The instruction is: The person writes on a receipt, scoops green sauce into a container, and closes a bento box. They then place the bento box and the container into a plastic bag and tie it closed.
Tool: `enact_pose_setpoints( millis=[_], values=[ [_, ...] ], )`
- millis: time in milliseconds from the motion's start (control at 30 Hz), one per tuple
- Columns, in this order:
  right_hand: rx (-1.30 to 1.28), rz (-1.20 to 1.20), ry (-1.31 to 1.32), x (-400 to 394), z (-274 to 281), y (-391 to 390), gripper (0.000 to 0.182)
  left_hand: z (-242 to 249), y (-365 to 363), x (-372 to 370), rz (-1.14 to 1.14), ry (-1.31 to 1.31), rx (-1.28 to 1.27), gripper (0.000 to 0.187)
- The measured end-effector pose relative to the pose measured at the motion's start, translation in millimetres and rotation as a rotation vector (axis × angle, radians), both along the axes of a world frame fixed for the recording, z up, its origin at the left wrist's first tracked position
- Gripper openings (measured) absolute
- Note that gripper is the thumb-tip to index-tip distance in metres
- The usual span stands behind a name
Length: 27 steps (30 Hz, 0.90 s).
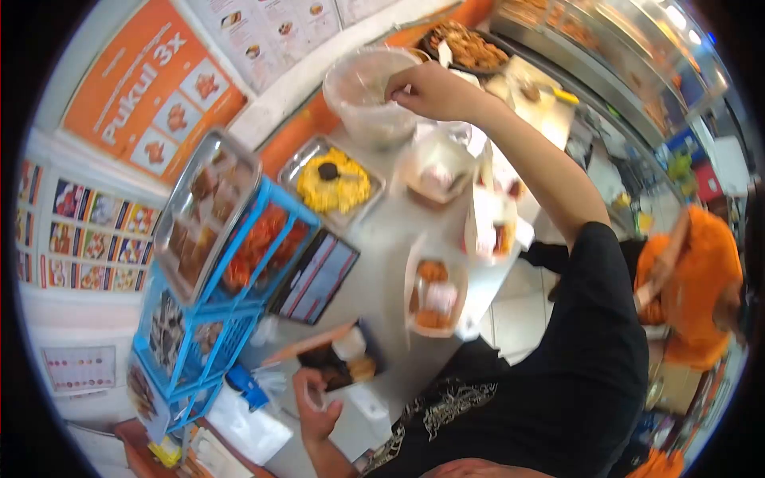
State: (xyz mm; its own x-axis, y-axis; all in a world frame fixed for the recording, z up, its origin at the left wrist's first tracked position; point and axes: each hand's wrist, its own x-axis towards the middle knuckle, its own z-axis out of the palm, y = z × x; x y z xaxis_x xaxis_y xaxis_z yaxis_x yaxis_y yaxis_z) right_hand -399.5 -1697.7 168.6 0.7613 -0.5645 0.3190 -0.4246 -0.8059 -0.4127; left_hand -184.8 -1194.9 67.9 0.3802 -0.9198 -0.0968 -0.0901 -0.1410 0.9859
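My right hand (pixel 422 89) reaches over the rim of a large translucent tub (pixel 370 107). Its fingers are closed together, and whatever they may hold is hidden. Near the counter's front edge, my left hand (pixel 319 408) curls beside an open food box (pixel 307 346) with a dark inside, a pale round item and a golden-brown piece. Something pale and see-through shows between its thumb and fingers, too blurred to name. Further along stand an open paper box (pixel 435 296) with fried pieces and a small cup, a second box (pixel 488 227), and a paper tray (pixel 437 169).
A metal tray of yellow food (pixel 331 179) lies near the tub. Left of it, a phone or tablet (pixel 315 275) leans against blue stacked baskets (pixel 215 342) topped by a metal tray (pixel 203 215). A pan of fried food (pixel 466 46) sits behind. A person in orange (pixel 697 279) works at right.
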Motion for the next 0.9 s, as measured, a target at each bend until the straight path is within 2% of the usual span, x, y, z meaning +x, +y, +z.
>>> enact_pose_setpoints(
  millis=[33,100,133,167,200,233,300,367,467,500,567,700,767,900],
  values=[
    [-0.004,0.033,-0.002,9.2,-17.7,-47.8,0.023,2.5,-15.6,-6.5,0.048,-0.031,0.010,0.057],
    [0.038,0.010,0.333,32.5,-60.1,-127.1,0.026,3.6,-46.2,-25.3,0.115,-0.073,0.041,0.059],
    [0.053,0.025,0.324,47.0,-81.8,-159.4,0.026,4.1,-60.0,-32.0,0.186,-0.061,0.032,0.061],
    [0.049,0.021,0.500,61.4,-103.3,-184.6,0.025,6.8,-73.3,-38.5,0.252,-0.047,0.027,0.062],
    [0.043,0.025,0.681,72.6,-115.5,-197.6,0.025,10.9,-87.6,-46.2,0.263,-0.051,0.051,0.062],
    [0.055,0.046,0.683,79.4,-125.9,-207.4,0.025,14.2,-101.4,-55.7,0.300,-0.071,0.055,0.061],
    [0.159,0.036,0.977,93.7,-127.5,-212.7,0.027,18.8,-120.0,-74.3,0.366,-0.092,0.067,0.060],
    [0.084,0.081,1.080,108.5,-179.1,-238.7,0.028,24.4,-132.9,-87.3,0.351,-0.230,0.127,0.058],
    [0.019,0.204,1.259,115.4,-220.3,-260.4,0.034,31.9,-140.6,-108.0,0.446,-0.220,0.199,0.055],
    [0.156,0.244,1.310,109.3,-188.8,-245.9,0.035,31.3,-137.7,-113.9,0.462,-0.221,0.203,0.055],
    [0.306,0.219,1.359,108.3,-165.5,-235.5,0.040,26.9,-132.0,-118.4,0.486,-0.288,0.259,0.051],
    [0.290,0.263,1.416,117.9,-164.7,-244.5,0.040,18.4,-130.1,-131.0,0.505,-0.325,0.346,0.047],
    [0.391,0.084,1.213,124.5,-165.2,-257.1,0.037,13.3,-127.1,-134.8,0.490,-0.413,0.413,0.042],
    [0.383,0.243,1.086,117.5,-131.5,-271.3,0.034,13.7,-142.8,-146.9,0.528,-0.413,0.443,0.039]
  ],
)
